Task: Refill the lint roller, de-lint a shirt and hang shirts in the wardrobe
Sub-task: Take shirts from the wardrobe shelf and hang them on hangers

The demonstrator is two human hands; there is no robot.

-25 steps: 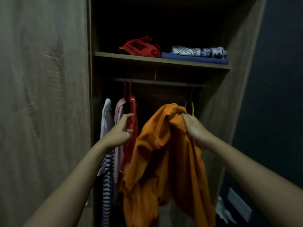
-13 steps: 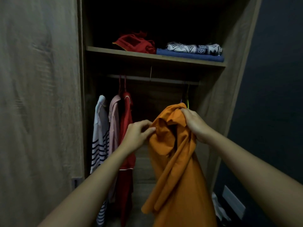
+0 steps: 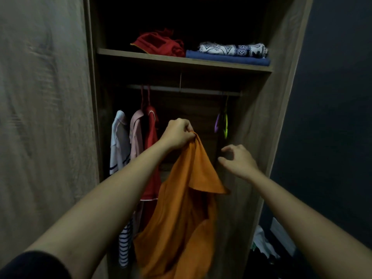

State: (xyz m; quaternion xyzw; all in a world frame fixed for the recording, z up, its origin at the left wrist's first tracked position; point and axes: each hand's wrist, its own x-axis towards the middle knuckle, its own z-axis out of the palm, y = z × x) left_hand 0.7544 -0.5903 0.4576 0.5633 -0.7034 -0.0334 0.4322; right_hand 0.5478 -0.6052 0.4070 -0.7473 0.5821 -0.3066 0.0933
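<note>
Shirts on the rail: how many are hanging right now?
3, bunched at the left end of the rail: a white striped shirt, a pink shirt beside it, then a red shirt. Another could hide between them.

Hem of orange shirt (image 3: 181,218) off-frame.

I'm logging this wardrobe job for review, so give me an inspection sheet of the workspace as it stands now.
Surface: shelf holds folded clothes, red, blue and patterned.
Job's things: orange shirt hangs from left hand, no hanger seen in it; rail carries three hung shirts at left, empty hangers at right.
Clutter: white cloth on floor, lower right.
Grips: left hand grips the shirt's top; right hand holds nothing, fingers loosely curled.
Cables: nothing seen.
Surroundings: wood panel at left, dark wall at right.
</note>
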